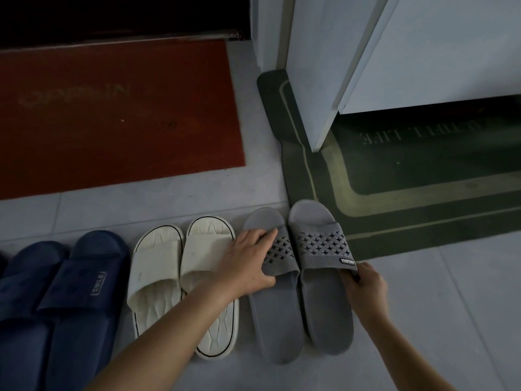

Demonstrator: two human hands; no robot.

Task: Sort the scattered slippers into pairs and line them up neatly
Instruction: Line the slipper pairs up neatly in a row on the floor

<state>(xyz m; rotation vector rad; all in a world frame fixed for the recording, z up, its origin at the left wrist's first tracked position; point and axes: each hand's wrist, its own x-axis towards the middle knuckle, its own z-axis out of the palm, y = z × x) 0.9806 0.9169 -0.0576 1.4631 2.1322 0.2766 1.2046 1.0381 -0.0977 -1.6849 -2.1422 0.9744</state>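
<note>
While grips [248,263] hold them, grey slippers [327,306] parallel, toes pointing away

the floor [180,193] is laid with pale grey tiles, and thin grout lines are seen between them. a red doormat [112,114] is spread at the upper left, and faded lettering on it cannot be read. its far edge is met by a metal threshold strip [141,38], beyond which a dark doorway [112,15] is seen. a dark green mat [423,198] with a pale border stripe is laid at the right, and worn lettering is shown on it. a white cabinet [423,52] is set over this mat, and a shadowed gap is left beneath its front panel. the whole scene is dimly lit.
</note>
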